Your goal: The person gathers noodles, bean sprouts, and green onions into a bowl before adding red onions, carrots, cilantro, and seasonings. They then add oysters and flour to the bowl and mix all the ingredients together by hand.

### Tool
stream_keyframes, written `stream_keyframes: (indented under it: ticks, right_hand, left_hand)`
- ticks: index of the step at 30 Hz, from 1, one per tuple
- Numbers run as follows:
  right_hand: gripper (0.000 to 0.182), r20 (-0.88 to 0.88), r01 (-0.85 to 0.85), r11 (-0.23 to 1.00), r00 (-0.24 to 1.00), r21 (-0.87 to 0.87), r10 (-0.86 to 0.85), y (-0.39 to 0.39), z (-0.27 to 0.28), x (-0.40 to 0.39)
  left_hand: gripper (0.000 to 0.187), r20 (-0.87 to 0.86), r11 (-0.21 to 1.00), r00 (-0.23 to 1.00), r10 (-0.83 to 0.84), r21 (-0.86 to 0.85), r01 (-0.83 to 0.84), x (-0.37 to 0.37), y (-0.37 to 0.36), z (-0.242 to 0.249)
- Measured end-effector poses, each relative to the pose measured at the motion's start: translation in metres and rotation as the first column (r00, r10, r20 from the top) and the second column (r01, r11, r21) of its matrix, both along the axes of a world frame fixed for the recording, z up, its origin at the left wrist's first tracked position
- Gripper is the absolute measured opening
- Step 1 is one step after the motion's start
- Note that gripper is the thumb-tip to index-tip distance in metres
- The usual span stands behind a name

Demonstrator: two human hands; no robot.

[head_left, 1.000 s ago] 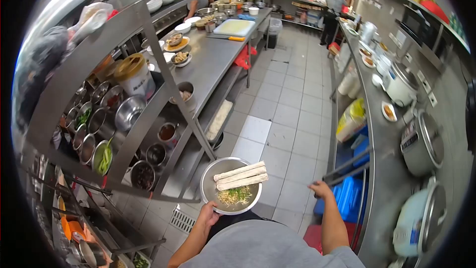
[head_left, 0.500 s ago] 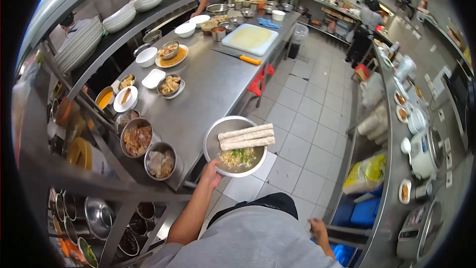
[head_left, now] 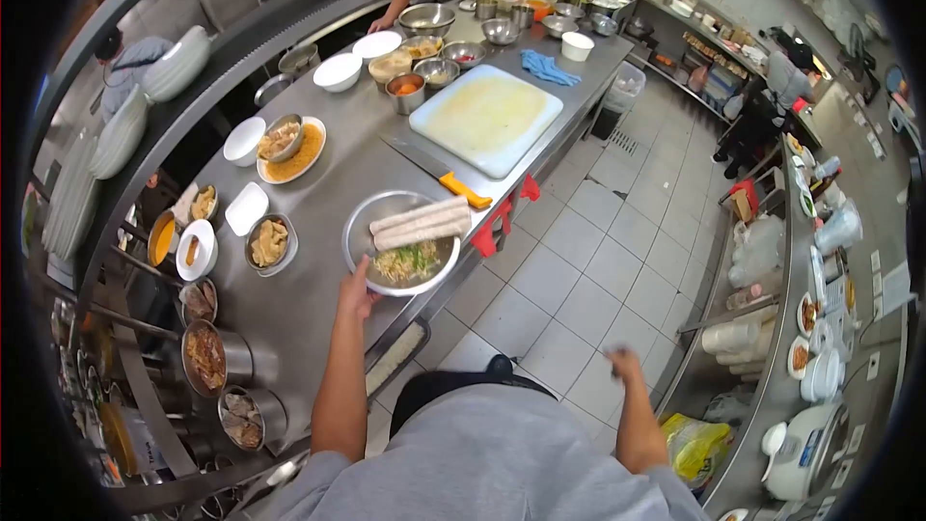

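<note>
My left hand point(head_left: 358, 293) grips the near-left rim of a metal mixing bowl point(head_left: 351, 239), which overlaps the front edge of the steel worktable in this view. Long whitish rolls point(head_left: 422, 222) lie side by side across the bowl, their ends over its right rim. Below them is a heap of bean sprouts with chopped greens point(head_left: 407, 262). My right hand point(head_left: 624, 364) hangs over the floor on the right, fingers curled in, with nothing showing in them. Just beyond the bowl lies a knife with a yellow handle point(head_left: 465, 190), beside a white cutting board point(head_left: 490, 121).
Food bowls and a plate of orange sauce point(head_left: 307, 162) line the table's left side. Metal pots of meat point(head_left: 204, 355) stand near the front corner. A blue cloth point(head_left: 550, 67) lies past the board. Another person point(head_left: 786, 87) stands at the far right. Right, a side counter holds a rice cooker point(head_left: 805, 458).
I have moved forward along the table. My left hand has carried the bowl from over the floor to the table edge by the knife. My right hand has swung forward.
</note>
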State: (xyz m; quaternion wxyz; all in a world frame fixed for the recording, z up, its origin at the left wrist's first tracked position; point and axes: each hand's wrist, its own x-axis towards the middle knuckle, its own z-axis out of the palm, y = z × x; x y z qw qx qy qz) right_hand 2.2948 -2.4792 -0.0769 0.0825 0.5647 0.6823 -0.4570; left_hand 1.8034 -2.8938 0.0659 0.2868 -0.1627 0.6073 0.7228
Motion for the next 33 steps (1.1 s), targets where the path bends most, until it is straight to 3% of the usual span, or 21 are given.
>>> stream_keyframes:
  ticks: [1,2,3,5,6,9,10,11,13,15,19,21,22,24,27,31,33]
  right_hand:
    - [0.043,-0.177,-0.117,0.967,0.971,0.228,0.159,0.049,-0.028,-0.052]
    - [0.037,-0.322,-0.06,0.973,0.938,0.223,0.132,0.063,0.04,-0.132]
    - [0.036,-0.33,-0.184,0.944,0.904,0.273,0.272,0.091,0.063,-0.196]
    - [0.053,-0.394,-0.283,0.864,0.8,0.416,0.452,0.118,0.096,-0.315]
    - [0.056,-0.364,-0.296,0.89,0.832,0.348,0.419,0.104,0.151,-0.363]
    - [0.057,-0.291,-0.414,0.699,0.697,0.583,0.655,0.117,0.144,-0.491]
    - [0.058,-0.238,-0.461,0.637,0.663,0.618,0.71,0.115,0.154,-0.523]
    - [0.058,-0.239,-0.49,0.649,0.66,0.582,0.712,0.112,0.166,-0.55]
    - [0.054,-0.176,-0.529,0.599,0.644,0.601,0.745,0.114,0.15,-0.602]
    - [0.054,-0.113,-0.582,0.54,0.61,0.608,0.784,0.114,0.144,-0.633]
    - [0.057,-0.12,-0.629,0.532,0.575,0.567,0.809,0.134,0.127,-0.683]
    - [0.059,-0.234,-0.653,0.492,0.444,0.576,0.865,0.151,0.118,-0.703]
    - [0.059,-0.231,-0.663,0.486,0.438,0.569,0.869,0.158,0.13,-0.709]
    - [0.056,-0.412,-0.856,0.512,0.442,0.072,0.797,0.176,0.165,-0.716]
    - [0.05,-0.332,-0.834,0.551,0.511,0.031,0.793,0.198,0.203,-0.724]
    - [0.047,-0.363,-0.869,0.463,0.379,0.177,0.851,0.221,0.229,-0.742]
    - [0.051,-0.406,-0.844,0.318,0.132,0.432,0.904,0.21,0.247,-0.739]
  left_hand:
    - [0.038,-0.07,0.996,0.997,0.033,-0.083,-0.039,-0.011,0.006,-0.002]
    - [0.037,-0.09,0.994,0.996,0.021,-0.102,-0.03,-0.022,0.015,-0.002]
    - [0.037,-0.079,0.993,0.996,0.044,-0.103,-0.052,-0.029,0.029,0.002]
    - [0.034,-0.186,0.982,0.968,0.166,-0.064,-0.18,-0.04,0.052,0.009]
    - [0.034,-0.182,0.977,0.965,0.187,-0.069,-0.202,-0.047,0.059,0.006]
    - [0.032,-0.18,0.964,0.952,0.248,-0.052,-0.261,-0.071,0.079,-0.005]
    - [0.033,-0.173,0.956,0.941,0.289,-0.003,-0.294,-0.077,0.083,-0.014]
    - [0.034,-0.164,0.945,0.931,0.327,0.047,-0.324,-0.085,0.088,-0.022]
    - [0.034,-0.119,0.926,0.918,0.377,0.047,-0.375,-0.098,0.099,-0.026]
    - [0.035,-0.052,0.896,0.894,0.444,0.036,-0.443,-0.09,0.102,-0.03]
    - [0.035,-0.097,0.916,0.911,0.402,0.023,-0.401,-0.098,0.104,-0.02]
    - [0.035,-0.074,0.911,0.909,0.409,-0.015,-0.411,-0.098,0.097,-0.02]
    - [0.036,-0.094,0.913,0.911,0.402,-0.031,-0.406,-0.098,0.094,-0.021]
    - [0.037,-0.107,0.908,0.906,0.409,-0.047,-0.416,-0.097,0.099,-0.017]
    - [0.038,-0.116,0.887,0.888,0.446,-0.074,-0.455,-0.089,0.11,0.01]
    - [0.041,-0.126,0.855,0.857,0.5,-0.082,-0.512,-0.08,0.131,0.035]
    - [0.042,-0.132,0.828,0.831,0.54,-0.095,-0.553,-0.075,0.145,0.04]
